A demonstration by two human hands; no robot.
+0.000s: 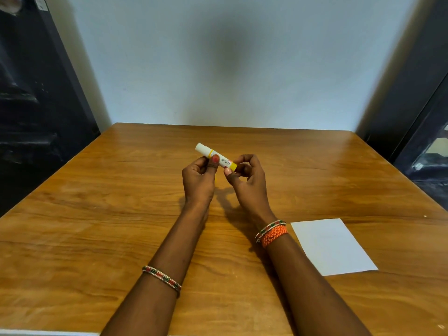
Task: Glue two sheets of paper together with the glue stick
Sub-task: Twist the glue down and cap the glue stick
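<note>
Head view: glue stick [215, 156] mid-body hidden by both hands' fingertips [215, 159].

Both forearms are bare, with no sleeves in sight. The left forearm wears a thin beaded bangle [162, 278] patterned in red, green and white. The right wrist carries a matching pair of beaded bangles [269, 227], and right beside them, toward 5 o'clock, a wide band of braided orange thread [274, 236]. The left hand [197, 181] shows a red-painted thumbnail [215, 159].
</note>
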